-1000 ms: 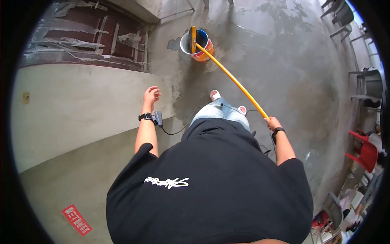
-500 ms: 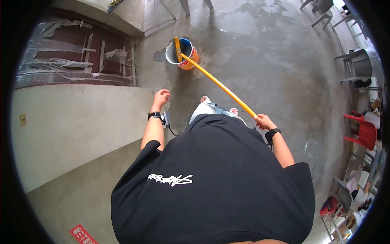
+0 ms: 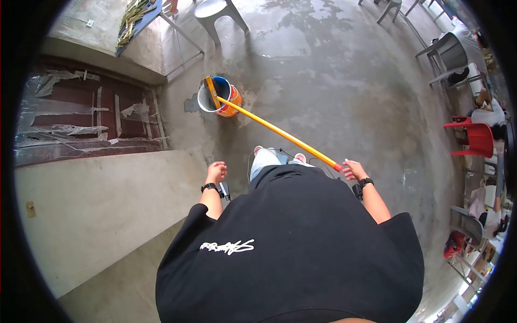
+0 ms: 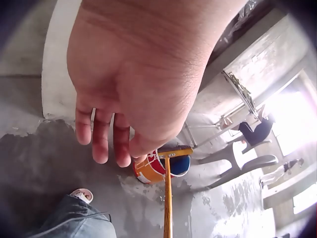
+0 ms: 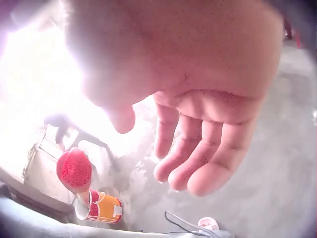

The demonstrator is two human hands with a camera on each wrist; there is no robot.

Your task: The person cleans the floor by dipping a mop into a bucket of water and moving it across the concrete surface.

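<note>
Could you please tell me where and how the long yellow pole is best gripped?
Probably by the slim pole, just short of its red end, with the right hand from the person's right: that end lies beside this hand, while the head sits at the mouth of the bucket.

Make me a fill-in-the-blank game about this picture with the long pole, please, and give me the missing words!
1. The long yellow pole has a near tip coloured ____.
2. The hand nearest that tip is the person's ____ one.
3. The pole's crosswise head is at the mouth of a ____.
4. The shirt is mostly ____.

Missing words: red; right; bucket; black.
</note>
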